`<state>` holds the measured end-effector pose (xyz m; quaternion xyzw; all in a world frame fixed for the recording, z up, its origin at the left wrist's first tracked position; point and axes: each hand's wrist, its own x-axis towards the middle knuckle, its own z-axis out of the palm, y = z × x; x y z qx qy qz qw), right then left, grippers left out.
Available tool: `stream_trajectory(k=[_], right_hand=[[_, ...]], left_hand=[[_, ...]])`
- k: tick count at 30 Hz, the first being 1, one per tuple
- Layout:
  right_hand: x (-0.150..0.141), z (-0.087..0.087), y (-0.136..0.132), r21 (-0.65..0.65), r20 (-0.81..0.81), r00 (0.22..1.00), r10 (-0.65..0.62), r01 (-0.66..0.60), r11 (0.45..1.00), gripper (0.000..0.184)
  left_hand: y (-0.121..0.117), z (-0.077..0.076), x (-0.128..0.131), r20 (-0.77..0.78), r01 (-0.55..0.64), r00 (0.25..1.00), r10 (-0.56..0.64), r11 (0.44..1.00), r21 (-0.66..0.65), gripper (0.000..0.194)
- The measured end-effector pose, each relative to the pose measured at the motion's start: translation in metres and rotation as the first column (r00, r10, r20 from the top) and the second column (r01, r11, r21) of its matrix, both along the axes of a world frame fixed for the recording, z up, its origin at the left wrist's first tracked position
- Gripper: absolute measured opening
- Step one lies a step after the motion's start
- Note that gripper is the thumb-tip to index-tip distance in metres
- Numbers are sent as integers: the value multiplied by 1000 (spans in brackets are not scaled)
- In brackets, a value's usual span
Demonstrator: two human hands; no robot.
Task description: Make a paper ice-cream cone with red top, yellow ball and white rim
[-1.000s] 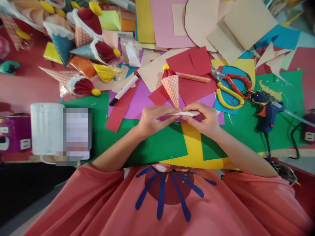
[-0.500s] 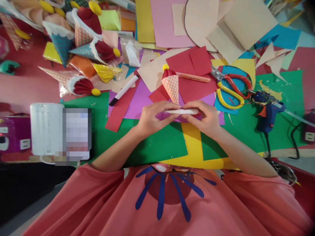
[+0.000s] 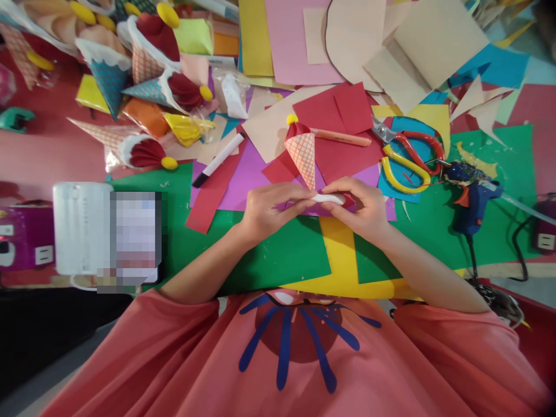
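Both hands meet over the purple sheet (image 3: 252,179) at the table's middle. My left hand (image 3: 264,209) and my right hand (image 3: 362,209) pinch a small white folded paper strip (image 3: 328,198) between their fingertips. Its left end is hidden under my left fingers. Just beyond the hands lies a paper ice-cream cone (image 3: 303,152) with an orange grid pattern, a red top and a yellow ball, tip pointing toward me.
Red-and-yellow scissors (image 3: 410,159) and a blue glue gun (image 3: 471,194) lie to the right. An orange pencil (image 3: 343,138) and a black-and-white marker (image 3: 219,158) rest among coloured sheets. Several finished cones (image 3: 143,87) pile at the back left. A white box (image 3: 80,227) stands at left.
The white strip shows shorter now; my left fingers have slid right along it, covering more of it. Both hands stay in the same place.
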<state>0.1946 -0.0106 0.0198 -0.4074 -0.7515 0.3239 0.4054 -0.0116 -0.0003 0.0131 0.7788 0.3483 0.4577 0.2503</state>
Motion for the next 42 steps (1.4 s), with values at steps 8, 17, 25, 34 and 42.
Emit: stream_trajectory(k=[8, 17, 25, 34, 42], right_hand=[[0, -1, 2, 47, -39, 998, 56, -54, 997, 16], [-1, -3, 3, 100, 2, 999, 37, -37, 994, 13], [0, -2, 0, 3, -9, 1000, -13, 13, 1000, 18], [0, -1, 1, 49, -4, 1000, 18, -18, 999, 12], [0, -2, -1, -22, -5, 1000, -10, 10, 1000, 30]], left_hand=[[1, -3, 0, -16, 56, 998, -56, 998, -6, 21], [2, -1, 1, -66, 10, 998, -9, 1000, 23, 16], [1, -2, 0, -29, 45, 999, -45, 999, -26, 21], [0, -5, 0, -12, 18, 1000, -18, 1000, 11, 18], [0, -2, 0, -64, -8, 998, 5, 999, -50, 24]])
